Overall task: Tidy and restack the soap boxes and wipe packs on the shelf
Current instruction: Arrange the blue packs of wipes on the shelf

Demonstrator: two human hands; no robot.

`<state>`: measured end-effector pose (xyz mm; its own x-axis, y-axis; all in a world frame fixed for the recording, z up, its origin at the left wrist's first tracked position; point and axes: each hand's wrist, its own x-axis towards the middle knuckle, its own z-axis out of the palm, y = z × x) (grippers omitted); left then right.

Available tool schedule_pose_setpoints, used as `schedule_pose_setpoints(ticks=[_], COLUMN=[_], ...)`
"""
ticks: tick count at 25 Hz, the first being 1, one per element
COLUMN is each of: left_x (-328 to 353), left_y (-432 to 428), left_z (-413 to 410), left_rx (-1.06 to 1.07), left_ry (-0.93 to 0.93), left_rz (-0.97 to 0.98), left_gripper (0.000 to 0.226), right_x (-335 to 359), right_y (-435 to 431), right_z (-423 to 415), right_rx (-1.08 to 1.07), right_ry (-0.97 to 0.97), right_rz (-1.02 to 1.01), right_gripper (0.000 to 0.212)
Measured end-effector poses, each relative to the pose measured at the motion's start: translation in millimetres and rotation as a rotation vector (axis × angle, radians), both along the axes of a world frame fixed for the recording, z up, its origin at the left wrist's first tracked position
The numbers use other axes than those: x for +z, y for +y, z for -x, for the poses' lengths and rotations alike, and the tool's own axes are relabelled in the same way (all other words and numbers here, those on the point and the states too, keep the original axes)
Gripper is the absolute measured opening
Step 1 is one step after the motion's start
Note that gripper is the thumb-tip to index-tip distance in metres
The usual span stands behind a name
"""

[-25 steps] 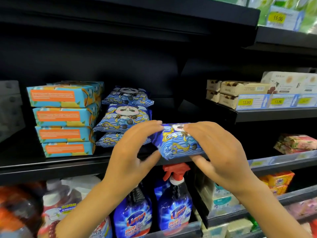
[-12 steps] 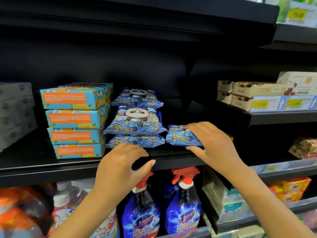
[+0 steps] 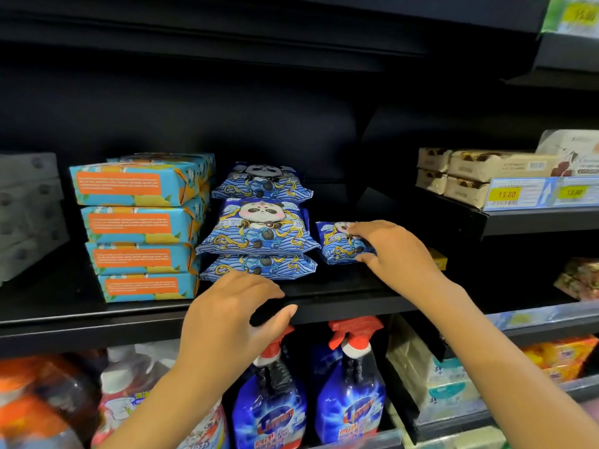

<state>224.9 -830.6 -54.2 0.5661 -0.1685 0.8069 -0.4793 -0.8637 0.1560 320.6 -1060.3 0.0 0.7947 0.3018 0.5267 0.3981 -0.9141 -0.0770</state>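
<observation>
Facing black shop shelf (image 3: 340, 286)

Two arms, one person. Left hand (image 3: 233, 315) bare, right hand (image 3: 398, 254) bare. Left forearm (image 3: 155, 409) and right forearm (image 3: 505, 361) uncovered all the way to the near edge of view. Slim wrists, slender fingers, smooth rounded knuckles. Nails too small to make out. Clothing further up the arms is out of view.

The wipe packs (image 3: 259, 226) are glossy, crinkled plastic film. Left of them, the soap boxes (image 3: 136, 222) look like smooth printed card. The shelf (image 3: 97, 325) beneath is matt black.
</observation>
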Motion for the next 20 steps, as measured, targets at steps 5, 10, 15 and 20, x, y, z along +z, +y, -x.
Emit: schedule_pose_setpoints(ticks=[5,10,15,20], left_x=[0,0,0,0], left_y=[1,1,0,1], left_z=[0,-1,-1,-1], left_rx=[-0.003,0.002,-0.005,-0.006], left_ry=[-0.013,-0.031,-0.036,-0.034], left_rz=[-0.014,-0.01,-0.002,-0.004], left_gripper=[0.036,0.035,0.035,0.034], right_x=[-3,-1,8,28], right_y=[-1,9,24,19], right_z=[-6,-16,-36,-11], right_rx=[-0.042,-0.086,-0.13,0.196], right_ry=[-0.053,-0.068,0.08,-0.105], right_rz=[0.029,0.101,0.16,-0.394], right_gripper=[0.049,0.043,0.046,0.043])
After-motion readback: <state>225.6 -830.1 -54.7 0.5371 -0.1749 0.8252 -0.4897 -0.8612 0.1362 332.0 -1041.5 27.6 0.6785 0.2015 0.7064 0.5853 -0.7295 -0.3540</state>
